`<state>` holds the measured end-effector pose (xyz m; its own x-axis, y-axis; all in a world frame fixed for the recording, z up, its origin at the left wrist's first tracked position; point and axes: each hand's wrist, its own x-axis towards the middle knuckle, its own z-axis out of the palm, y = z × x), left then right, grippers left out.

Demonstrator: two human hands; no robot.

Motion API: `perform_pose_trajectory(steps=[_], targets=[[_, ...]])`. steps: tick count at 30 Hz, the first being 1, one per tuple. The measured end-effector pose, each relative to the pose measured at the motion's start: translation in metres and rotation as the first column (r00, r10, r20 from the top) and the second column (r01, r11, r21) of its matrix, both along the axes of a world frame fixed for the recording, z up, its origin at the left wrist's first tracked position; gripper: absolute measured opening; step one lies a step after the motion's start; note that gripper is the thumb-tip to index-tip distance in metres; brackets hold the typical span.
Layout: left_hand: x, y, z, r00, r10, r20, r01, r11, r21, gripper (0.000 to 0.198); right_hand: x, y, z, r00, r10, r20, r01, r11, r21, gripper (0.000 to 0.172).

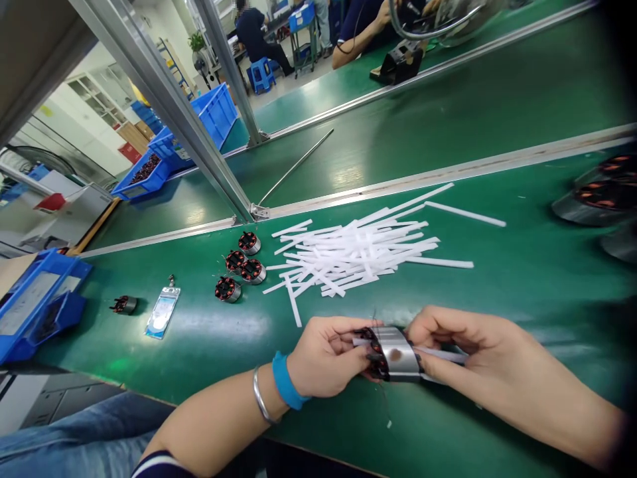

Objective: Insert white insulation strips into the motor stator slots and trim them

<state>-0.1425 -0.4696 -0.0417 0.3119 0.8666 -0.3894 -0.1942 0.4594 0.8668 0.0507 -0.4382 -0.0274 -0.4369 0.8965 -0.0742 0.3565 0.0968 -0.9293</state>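
Head view, looking down at a green bench; the left hand is closed round one stator, a silver-banded ring with dark red windings, thumb and fingers pinching its left side; the right hand meets it from the other side, its fingers pressed together and pinching one white strip whose end lies against the stator; the stator is held just above the bench's near edge, between the two hands; two bands sit on the left wrist, one blue wristband and one silver bangle; behind the hands lies one loose pile of white strips, too many to count, with a few single strips strayed off to its right and front; left of the pile stand four small motors in a close cluster, and a fifth motor stands well apart, further left; between that one and the cluster lies one clear badge holder; three blue bins are in view on the left, the nearest at the bench's edge, a second holding dark parts, and a third behind it; one thin metal rod lies on the middle strip of the bench; at the right edge at least two larger wound rings show, blurred; other people sit at the far end.
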Motion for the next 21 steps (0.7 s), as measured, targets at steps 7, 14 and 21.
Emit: perform_pose_trajectory(steps=[7,14,21], targets=[[-0.003,-0.005,0.0,0.954,-0.022,-0.298,0.1,0.964,0.247,0.023,-0.001,0.002,-0.019,0.99,0.135,0.034,-0.135,0.991,0.007,0.017],[-0.005,-0.005,0.0,0.967,-0.015,-0.253,0.066,0.978,0.197,0.032,-0.007,-0.004,-0.014,0.995,0.073,-0.061,-0.078,0.993,-0.083,0.033],[-0.002,-0.01,-0.003,0.98,-0.007,-0.2,0.052,0.973,0.223,0.022,-0.008,-0.009,-0.013,0.99,0.091,-0.109,-0.098,0.993,-0.064,0.043]])
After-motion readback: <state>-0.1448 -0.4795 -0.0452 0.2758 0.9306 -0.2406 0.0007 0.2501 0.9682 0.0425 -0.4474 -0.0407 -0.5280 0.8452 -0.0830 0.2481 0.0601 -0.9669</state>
